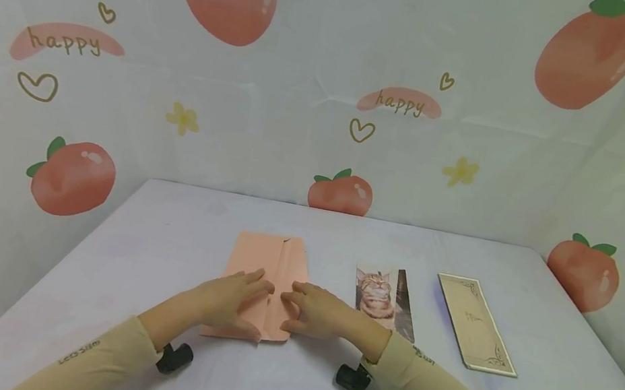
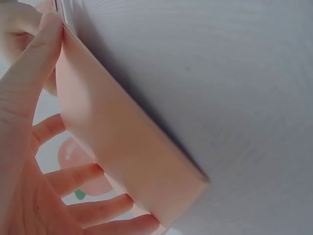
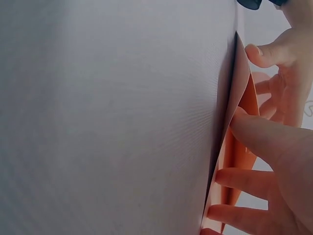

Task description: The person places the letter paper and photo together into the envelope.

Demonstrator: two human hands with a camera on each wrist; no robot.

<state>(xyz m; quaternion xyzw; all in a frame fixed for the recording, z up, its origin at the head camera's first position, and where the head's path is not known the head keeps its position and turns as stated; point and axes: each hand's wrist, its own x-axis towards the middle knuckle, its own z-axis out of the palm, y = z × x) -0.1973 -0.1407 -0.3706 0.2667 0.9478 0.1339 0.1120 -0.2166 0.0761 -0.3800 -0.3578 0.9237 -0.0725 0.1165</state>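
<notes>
A folded sheet of peach paper (image 1: 254, 255) lies on the white table, with a lengthwise fold or edge right of its middle. My left hand (image 1: 233, 297) rests on its left part; in the left wrist view the fingers (image 2: 93, 210) are spread fairly straight against the paper, the thumb at an edge. From the right, my right hand (image 1: 322, 309) touches the paper's right part. Its fairly straight fingers (image 3: 249, 182) press on the paper in the right wrist view, where one layer stands slightly lifted from another. Whether anything lies between the layers cannot be seen.
Right of the paper lies a cat picture card (image 1: 378, 294), partly behind my right forearm. Farther right is a beige card (image 1: 473, 323) with ornate corners. A white cloth (image 1: 300, 118) printed with fruit hangs behind the table (image 1: 193, 210).
</notes>
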